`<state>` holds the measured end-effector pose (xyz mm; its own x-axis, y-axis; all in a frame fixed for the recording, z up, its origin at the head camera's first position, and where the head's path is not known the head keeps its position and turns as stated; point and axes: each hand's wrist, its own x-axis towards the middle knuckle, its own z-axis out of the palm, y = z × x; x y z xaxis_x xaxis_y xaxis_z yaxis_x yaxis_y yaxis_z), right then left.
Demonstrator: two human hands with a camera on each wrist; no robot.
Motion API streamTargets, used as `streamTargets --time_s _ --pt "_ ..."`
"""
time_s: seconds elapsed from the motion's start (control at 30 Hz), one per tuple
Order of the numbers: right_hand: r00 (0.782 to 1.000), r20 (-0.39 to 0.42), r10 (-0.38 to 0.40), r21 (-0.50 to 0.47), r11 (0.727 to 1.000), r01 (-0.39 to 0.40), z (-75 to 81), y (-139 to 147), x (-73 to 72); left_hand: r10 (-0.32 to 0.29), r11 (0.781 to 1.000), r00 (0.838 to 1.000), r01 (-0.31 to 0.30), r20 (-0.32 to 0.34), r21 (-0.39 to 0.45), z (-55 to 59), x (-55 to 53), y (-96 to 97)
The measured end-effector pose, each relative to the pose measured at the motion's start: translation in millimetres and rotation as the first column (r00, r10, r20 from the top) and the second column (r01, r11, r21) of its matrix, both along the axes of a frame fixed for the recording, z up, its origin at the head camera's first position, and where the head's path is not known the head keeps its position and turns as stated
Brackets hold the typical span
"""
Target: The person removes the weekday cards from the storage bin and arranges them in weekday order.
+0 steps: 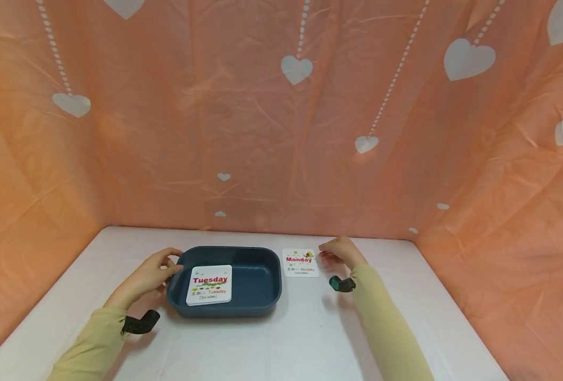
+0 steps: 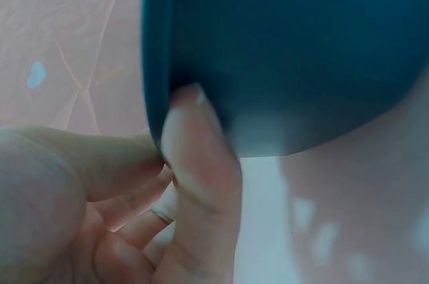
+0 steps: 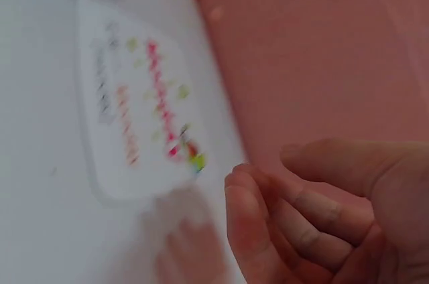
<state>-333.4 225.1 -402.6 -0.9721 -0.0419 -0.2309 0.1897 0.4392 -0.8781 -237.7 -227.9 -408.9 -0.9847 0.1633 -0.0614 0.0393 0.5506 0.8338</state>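
A dark blue rectangular tray [image 1: 257, 288] stands on the white table, left of the middle. My left hand [image 1: 150, 275] pinches its left rim between thumb and finger; the left wrist view shows this grip on the tray wall [image 2: 157, 49]. Inside the tray lies a white card printed "Tuesday" [image 1: 209, 286], face up. To the tray's right a white card printed "Monday" [image 1: 300, 263] lies flat on the table. My right hand [image 1: 342, 253] hovers just beside that card's right edge, fingers loosely bent with nothing between them, as the right wrist view also shows.
The white tabletop [image 1: 243, 349] ends at the back against an orange cloth [image 1: 262, 159] with white hearts. The same cloth rises along the left and right sides. Each wrist wears a black band [image 1: 140, 323].
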Motion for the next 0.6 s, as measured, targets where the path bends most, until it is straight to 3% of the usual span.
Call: streamTargets --time_s 0.27,0.6 --pt "0.997 -0.032 0.069 -0.15 0.986 -0.073 26.5 -18 -0.7 -0.006 1.0 1.0 0.006 0.007 0.019 -1.1 -0.9 -0.8" --pt "0.973 -0.065 0.224 -0.163 0.959 -0.231 58.9 -64 11.2 -0.005 1.0 1.0 0.005 0.012 0.009 -1.5 -1.3 -0.7"
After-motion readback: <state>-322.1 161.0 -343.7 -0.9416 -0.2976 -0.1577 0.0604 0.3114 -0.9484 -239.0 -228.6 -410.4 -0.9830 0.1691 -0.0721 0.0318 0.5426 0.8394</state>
